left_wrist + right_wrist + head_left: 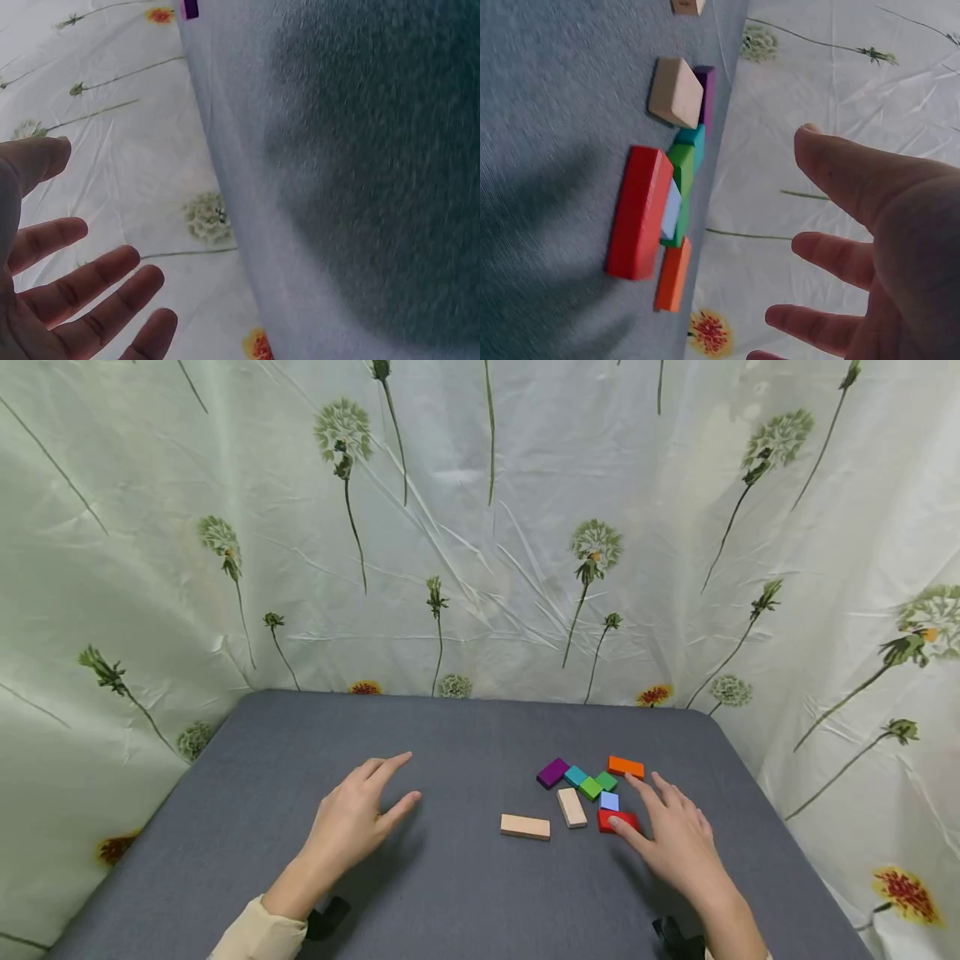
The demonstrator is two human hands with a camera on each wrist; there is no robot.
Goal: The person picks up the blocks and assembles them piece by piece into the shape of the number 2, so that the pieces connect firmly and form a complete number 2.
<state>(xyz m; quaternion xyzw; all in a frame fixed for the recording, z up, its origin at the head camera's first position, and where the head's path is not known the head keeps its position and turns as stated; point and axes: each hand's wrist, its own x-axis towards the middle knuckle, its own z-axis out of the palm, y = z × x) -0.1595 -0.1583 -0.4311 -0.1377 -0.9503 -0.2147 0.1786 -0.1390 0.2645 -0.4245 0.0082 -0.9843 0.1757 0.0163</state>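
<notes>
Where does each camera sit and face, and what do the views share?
Head: head-worn, facing forward and down at the table and flowered cloth; shows left hand and right hand.
Left wrist: on that wrist, facing past left fingers to cloth and table.
Right wrist: on that wrist, facing past right fingers to red block and cloth.
Shared: purple block in all three; red block in head and right wrist.

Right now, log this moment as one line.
left fingers: empty, above table | right fingers: empty, near red block | nearby: orange block, blue block
</notes>
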